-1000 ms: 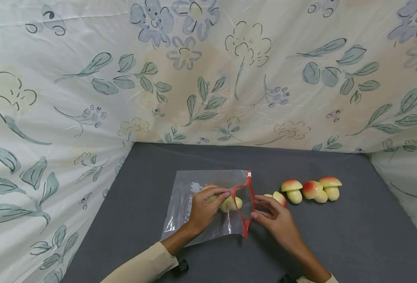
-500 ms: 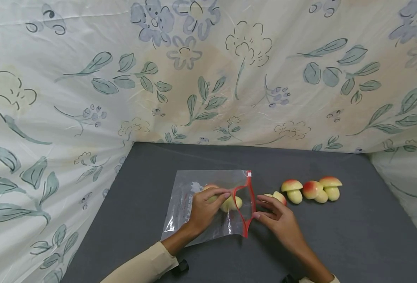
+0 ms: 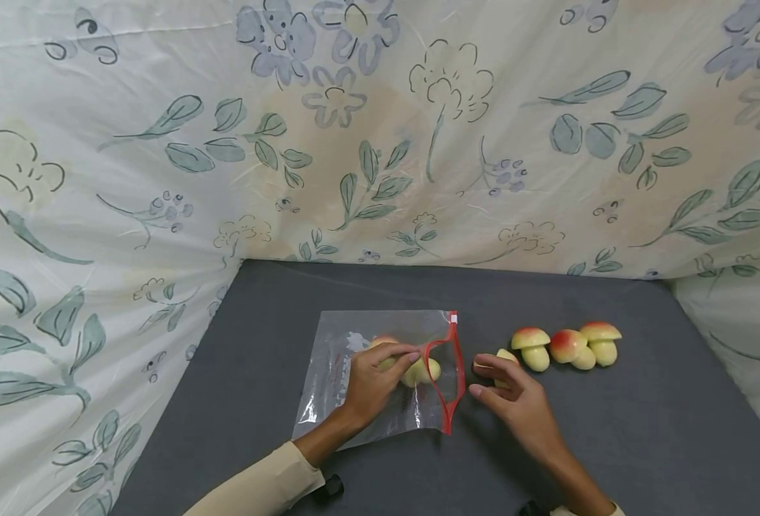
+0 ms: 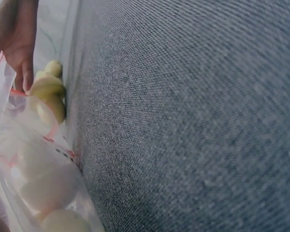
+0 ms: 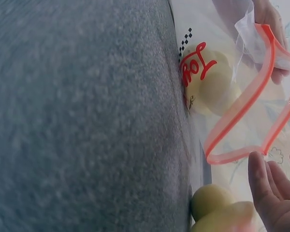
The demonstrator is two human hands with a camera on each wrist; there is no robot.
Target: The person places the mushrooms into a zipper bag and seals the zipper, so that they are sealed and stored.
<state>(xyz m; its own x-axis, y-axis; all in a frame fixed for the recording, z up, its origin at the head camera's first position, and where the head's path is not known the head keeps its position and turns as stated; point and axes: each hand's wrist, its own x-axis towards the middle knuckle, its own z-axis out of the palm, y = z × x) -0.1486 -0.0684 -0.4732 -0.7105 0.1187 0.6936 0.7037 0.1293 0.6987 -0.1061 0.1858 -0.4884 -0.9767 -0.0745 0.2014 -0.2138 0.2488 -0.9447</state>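
A clear zip bag (image 3: pixel 325 365) with a red zip edge lies on the dark table, its mouth gaping toward the right. Yellow toy mushrooms (image 3: pixel 412 374) with a reddish tint show through the plastic. My left hand (image 3: pixel 370 387) pinches the bag's upper layer close to the mouth, keeping the red zip strip (image 5: pixel 241 106) spread apart. Just right of that mouth is my right hand (image 3: pixel 518 401), fingers loosely bent and nothing between them. Behind its fingers, partly hidden, lies another toy mushroom (image 3: pixel 506 355).
Right of the right hand, several more red-and-yellow toy mushrooms (image 3: pixel 535 350) lie in a row on the dark tabletop (image 3: pixel 644 430). Floral cloth (image 3: pixel 457 201) rises behind the table and along both sides.
My right hand has drawn off the bag's red edge and shifted slightly right, over the nearest mushroom. The left hand and the bag have stayed in place.
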